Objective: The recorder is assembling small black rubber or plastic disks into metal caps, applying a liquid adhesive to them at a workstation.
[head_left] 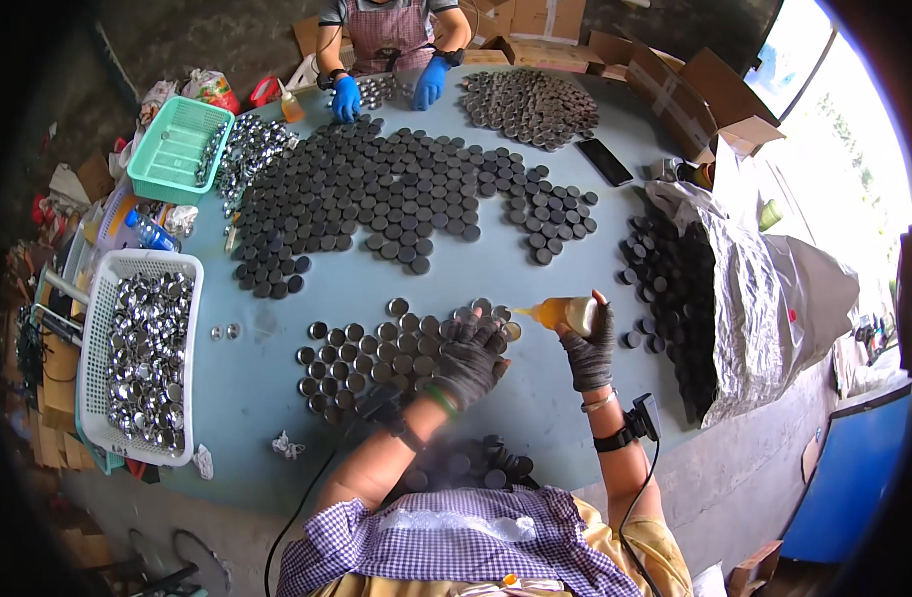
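My right hand (589,350), in a dark fingerless glove, grips a small squeeze bottle of amber liquid (563,313) lying sideways, its nozzle pointing left over the caps. My left hand (469,358), also gloved, rests palm down on the right end of a cluster of round shiny-rimmed caps (362,363) laid out on the blue-grey table (536,398). Its fingers spread over a few caps at the nozzle. A pile of dark caps (476,466) sits at the table edge close to my body.
A white basket (106,298) of shiny metal discs stands at left, a green basket (178,149) behind it. Many dark caps (376,194) cover the table's far half, with a phone (604,161). A silver bag (764,289) of dark caps lies right. A person's blue-gloved hands (346,98) work opposite.
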Action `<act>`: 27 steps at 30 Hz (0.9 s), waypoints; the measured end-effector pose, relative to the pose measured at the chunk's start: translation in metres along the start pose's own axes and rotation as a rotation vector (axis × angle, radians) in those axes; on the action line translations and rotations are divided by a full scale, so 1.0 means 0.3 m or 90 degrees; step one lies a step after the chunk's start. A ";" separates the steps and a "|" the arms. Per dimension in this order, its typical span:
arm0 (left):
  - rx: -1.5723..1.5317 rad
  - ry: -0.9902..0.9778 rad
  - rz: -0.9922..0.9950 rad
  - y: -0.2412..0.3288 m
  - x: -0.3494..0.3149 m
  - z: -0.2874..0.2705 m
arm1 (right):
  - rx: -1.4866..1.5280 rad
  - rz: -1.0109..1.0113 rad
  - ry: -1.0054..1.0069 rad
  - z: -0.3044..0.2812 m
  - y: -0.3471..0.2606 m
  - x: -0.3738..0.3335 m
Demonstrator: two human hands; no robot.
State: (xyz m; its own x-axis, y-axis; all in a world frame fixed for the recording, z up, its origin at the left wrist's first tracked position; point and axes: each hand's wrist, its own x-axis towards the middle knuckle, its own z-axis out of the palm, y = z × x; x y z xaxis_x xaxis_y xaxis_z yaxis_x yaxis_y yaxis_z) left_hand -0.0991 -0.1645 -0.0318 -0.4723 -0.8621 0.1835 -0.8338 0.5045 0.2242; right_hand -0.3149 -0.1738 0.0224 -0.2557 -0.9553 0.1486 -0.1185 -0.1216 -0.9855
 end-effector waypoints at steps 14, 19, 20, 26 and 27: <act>0.024 0.039 -0.008 0.003 0.017 0.006 | -0.087 -0.056 -0.051 0.032 0.005 0.000; 0.021 0.044 -0.004 0.000 0.019 0.008 | -0.097 -0.086 -0.052 0.032 0.018 0.008; 0.020 0.045 -0.004 0.000 0.020 0.009 | -0.114 -0.098 -0.053 0.031 0.023 0.010; -0.012 -0.040 -0.010 -0.003 0.027 0.000 | -0.123 -0.107 -0.056 0.039 0.008 0.006; -0.019 -0.039 -0.011 -0.003 0.026 0.000 | -0.123 -0.106 -0.056 0.038 0.010 0.006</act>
State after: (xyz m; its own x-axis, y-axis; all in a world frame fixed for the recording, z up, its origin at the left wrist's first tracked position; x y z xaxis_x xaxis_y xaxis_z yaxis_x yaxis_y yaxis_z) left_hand -0.1020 -0.1716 -0.0306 -0.4755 -0.8714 0.1211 -0.8333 0.4902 0.2556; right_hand -0.3048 -0.1791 0.0187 -0.1342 -0.9469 0.2921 -0.3357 -0.2339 -0.9125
